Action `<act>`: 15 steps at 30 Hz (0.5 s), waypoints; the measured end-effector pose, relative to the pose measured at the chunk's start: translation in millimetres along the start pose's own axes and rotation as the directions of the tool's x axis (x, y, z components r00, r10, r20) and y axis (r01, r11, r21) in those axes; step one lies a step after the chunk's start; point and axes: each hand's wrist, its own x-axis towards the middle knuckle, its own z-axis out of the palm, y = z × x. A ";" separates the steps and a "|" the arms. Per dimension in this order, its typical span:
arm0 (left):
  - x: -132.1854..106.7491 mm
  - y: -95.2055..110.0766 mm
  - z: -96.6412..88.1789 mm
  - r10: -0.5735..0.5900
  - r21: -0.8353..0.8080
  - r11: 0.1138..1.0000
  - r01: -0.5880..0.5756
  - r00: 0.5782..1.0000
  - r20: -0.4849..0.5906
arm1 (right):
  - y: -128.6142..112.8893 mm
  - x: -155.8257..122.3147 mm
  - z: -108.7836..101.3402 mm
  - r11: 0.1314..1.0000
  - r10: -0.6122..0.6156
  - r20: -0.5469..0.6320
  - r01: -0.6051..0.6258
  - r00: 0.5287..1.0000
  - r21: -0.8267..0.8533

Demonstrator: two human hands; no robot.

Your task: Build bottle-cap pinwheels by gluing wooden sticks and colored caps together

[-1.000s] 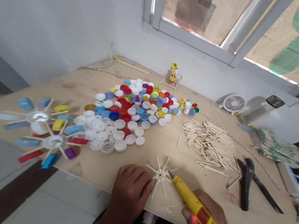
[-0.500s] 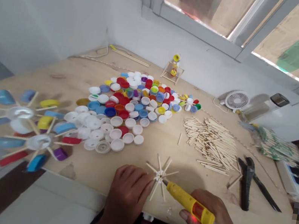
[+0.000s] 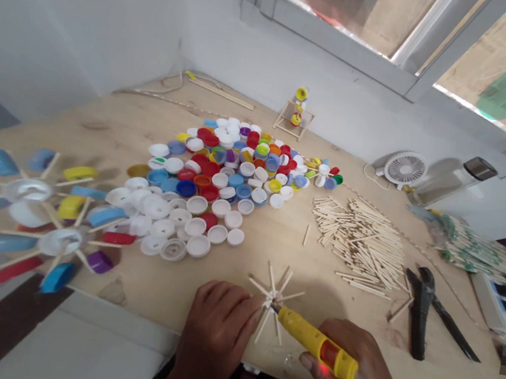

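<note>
Wooden sticks spread out like spokes from a white bottle cap [image 3: 271,299] near the table's front edge. My left hand [image 3: 222,320] lies at the left of this cap, with its fingers closed on the cap or its spokes; the exact grip is partly hidden. A yellow hot glue gun [image 3: 310,340] is held in my right hand [image 3: 349,367], with a clear glue stick out of its back and a red light glowing. Its nozzle tip meets the middle of the spoked cap. A small blob of clear glue [image 3: 287,359] is on the table below.
Loose bottle caps [image 3: 199,205] fill the middle left. Spoked wheels with coloured caps [image 3: 62,242] stand at left. A pile of sticks [image 3: 362,247], black-handled pliers [image 3: 421,315], a small fan [image 3: 406,170], a glass bottle [image 3: 453,181] and bagged sticks [image 3: 481,247] lie right.
The view has shifted slightly. The glue gun has moved a little left and its nozzle sits closer over the cap's middle. My left hand keeps its place at the cap.
</note>
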 end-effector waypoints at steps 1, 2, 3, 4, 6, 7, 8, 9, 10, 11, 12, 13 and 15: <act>-0.2 -0.3 0.3 -0.001 0.001 1.000 0.001 1.000 0.000 | -0.4 0.4 0.1 1.000 -0.002 -0.002 0.002 1.000 0.001; -0.4 -0.6 0.7 -0.001 -0.001 1.000 0.001 1.000 0.001 | -0.7 1.0 0.4 1.000 -0.002 -0.002 0.002 1.000 0.000; -0.6 -0.9 1.2 0.003 -0.004 1.000 -0.003 1.000 -0.001 | -0.6 1.7 0.8 1.000 -0.001 -0.002 0.001 1.000 -0.002; -0.8 -1.3 1.6 0.007 -0.008 1.000 -0.007 1.000 -0.002 | -0.3 2.6 1.3 1.000 -0.002 -0.004 0.002 1.000 -0.005; -1.0 -1.8 2.1 0.014 -0.015 1.000 -0.014 1.000 -0.002 | 0.7 4.5 2.7 1.000 -0.008 -0.015 0.008 1.000 -0.012; -1.1 -2.0 2.2 0.017 -0.016 1.000 -0.017 1.000 -0.002 | 1.2 5.5 3.4 1.000 -0.017 -0.026 0.016 1.000 -0.015; -1.0 -2.0 2.2 0.018 -0.015 1.000 -0.018 1.000 -0.002 | 1.6 6.3 4.0 1.000 -0.024 -0.041 0.024 0.999 -0.017; -1.0 -2.0 2.1 0.016 -0.013 1.000 -0.016 1.000 0.000 | 2.0 7.0 4.6 0.999 -0.032 -0.056 0.031 0.998 -0.017; -0.9 -1.8 1.9 0.012 -0.010 1.000 -0.012 1.000 0.006 | 2.3 7.5 5.0 0.999 -0.035 -0.065 0.034 0.997 -0.020; -0.9 -1.6 1.7 0.009 -0.006 1.000 -0.009 1.000 0.008 | 2.6 7.8 5.3 0.999 -0.034 -0.067 0.032 0.997 -0.022; -0.9 -1.4 1.5 0.008 -0.001 1.000 -0.008 1.000 0.011 | 2.9 8.0 5.6 0.999 -0.029 -0.068 0.027 0.997 -0.025; -0.9 -1.1 1.4 0.005 0.003 1.000 -0.005 1.000 0.012 | 3.4 8.2 5.8 0.999 -0.022 -0.069 0.020 0.997 -0.028; -0.9 -0.7 1.1 0.001 0.003 1.000 -0.001 1.000 0.007 | 5.0 8.3 6.2 0.999 -0.016 -0.073 0.014 0.997 -0.037</act>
